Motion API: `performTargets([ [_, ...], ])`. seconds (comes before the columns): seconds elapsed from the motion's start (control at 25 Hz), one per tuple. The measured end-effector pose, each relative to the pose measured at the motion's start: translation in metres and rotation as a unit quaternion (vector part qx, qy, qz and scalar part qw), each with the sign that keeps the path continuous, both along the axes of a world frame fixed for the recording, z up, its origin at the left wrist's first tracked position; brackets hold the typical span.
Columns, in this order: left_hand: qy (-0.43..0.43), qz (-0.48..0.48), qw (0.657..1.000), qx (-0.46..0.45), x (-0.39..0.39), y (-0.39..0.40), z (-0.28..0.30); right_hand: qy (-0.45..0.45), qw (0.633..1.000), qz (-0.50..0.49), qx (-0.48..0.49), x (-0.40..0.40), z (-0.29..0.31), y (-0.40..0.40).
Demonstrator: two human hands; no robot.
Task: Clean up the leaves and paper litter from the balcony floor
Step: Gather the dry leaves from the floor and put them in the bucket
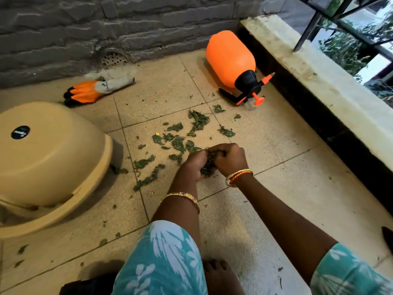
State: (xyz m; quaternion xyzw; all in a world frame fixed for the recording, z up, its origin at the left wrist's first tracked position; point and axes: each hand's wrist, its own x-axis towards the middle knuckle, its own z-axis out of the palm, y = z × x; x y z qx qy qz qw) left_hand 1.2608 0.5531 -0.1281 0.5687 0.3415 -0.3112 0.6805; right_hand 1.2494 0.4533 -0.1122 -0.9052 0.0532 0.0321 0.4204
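Beige floor tiles form the work surface, bounded by a grey stone wall at 12 o'clock and a concrete parapet with railing at 2 o'clock.

Both hands meet at frame centre. The left hand is cupped palm-up as a receptacle; its fingers curl round a wad of gathered leaves. The right hand closes over the same wad from the 3 o'clock side, fingers curled, pressing new pickings in so nothing spills.

Loose leaf fragments lie scattered on the tiles from 9 to 1 o'clock of the hands, within reach; collection is judged partly done. No paper litter can be identified, apart from a small yellow scrap of uncertain material.

An upturned beige plastic tub sits at 9 o'clock, an orange garden glove at 11 o'clock, and an orange pressure sprayer lies on its side at 1 o'clock, all outside the pickup zone.
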Motion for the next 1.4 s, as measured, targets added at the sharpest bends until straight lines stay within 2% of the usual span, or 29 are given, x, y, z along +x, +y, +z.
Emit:
performTargets([
  [0.24,-0.016,0.02,0.999,0.02,0.009,-0.008,-0.001,-0.029,0.996,0.052,-0.063,0.002,-0.011,-0.005],
  [0.32,-0.019,0.004,1.0,0.01,0.011,-0.01,-0.002,-0.04,0.997,0.027,-0.068,0.004,-0.011,-0.007],
  [0.36,-0.018,-0.003,1.0,0.005,0.012,-0.011,-0.004,-0.039,0.998,-0.004,-0.041,0.008,-0.011,-0.011],
  [0.48,-0.021,-0.011,0.999,0.029,0.014,-0.007,-0.004,0.006,0.986,-0.117,0.122,0.034,-0.008,-0.031],
  [0.52,-0.021,-0.006,0.999,0.036,0.015,-0.006,-0.003,0.012,0.984,-0.133,0.121,0.047,-0.008,-0.04],
  [0.6,-0.025,0.006,0.999,0.041,0.021,-0.003,0.002,0.033,0.994,-0.107,0.006,0.076,-0.009,-0.058],
  [0.72,-0.031,0.022,0.999,0.035,0.03,-0.002,0.01,0.104,0.98,0.029,-0.169,0.11,-0.012,-0.067],
  [0.92,-0.023,-0.01,0.999,0.036,0.037,0.009,0.015,0.15,0.944,0.151,-0.252,0.131,-0.028,-0.055],
  [1.0,-0.012,-0.033,0.999,0.035,0.039,0.018,0.013,0.11,0.942,0.177,-0.264,0.121,-0.039,-0.053],
  [1.08,-0.001,-0.045,0.998,0.033,0.038,0.026,0.009,0.014,0.945,0.197,-0.261,0.1,-0.055,-0.051],
  [1.16,0.009,-0.046,0.999,0.028,0.035,0.031,0.004,-0.079,0.933,0.228,-0.268,0.071,-0.071,-0.048],
  [1.32,0.012,-0.037,0.999,0.014,0.033,0.034,-0.001,-0.191,0.917,0.21,-0.278,0.034,-0.084,-0.044],
  [1.4,0.006,-0.027,1.0,0.004,0.032,0.034,0.001,-0.192,0.92,0.197,-0.281,0.037,-0.075,-0.041],
])
